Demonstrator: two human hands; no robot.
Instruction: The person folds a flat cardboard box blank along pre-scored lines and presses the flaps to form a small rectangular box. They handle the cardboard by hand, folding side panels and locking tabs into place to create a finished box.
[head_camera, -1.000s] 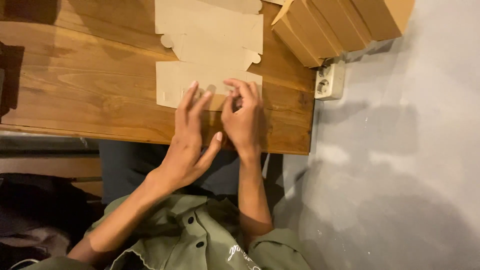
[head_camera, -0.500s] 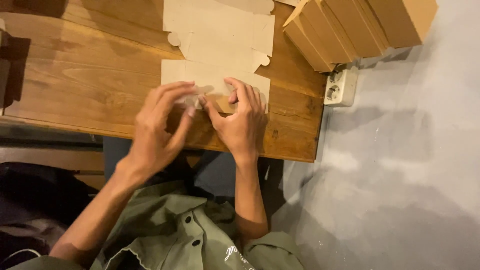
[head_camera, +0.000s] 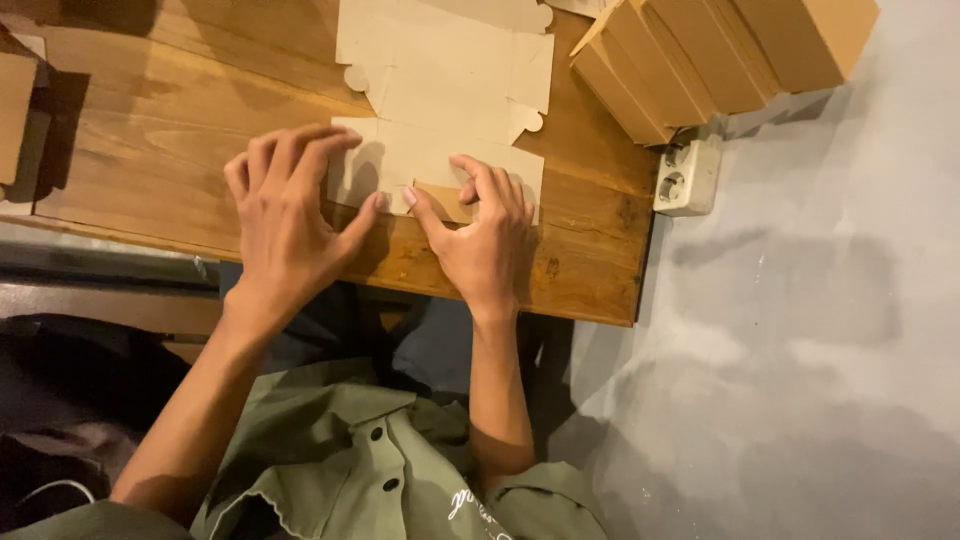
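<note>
Warm, dim indoor light, soft shadows on the grey floor (head_camera: 820, 330), slight blur.

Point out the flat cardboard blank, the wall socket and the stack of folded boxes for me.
flat cardboard blank (head_camera: 450, 80), head view, on its bare middle panel.
wall socket (head_camera: 682, 178), head view, on its white face.
stack of folded boxes (head_camera: 720, 50), head view, on a brown top side.
</note>
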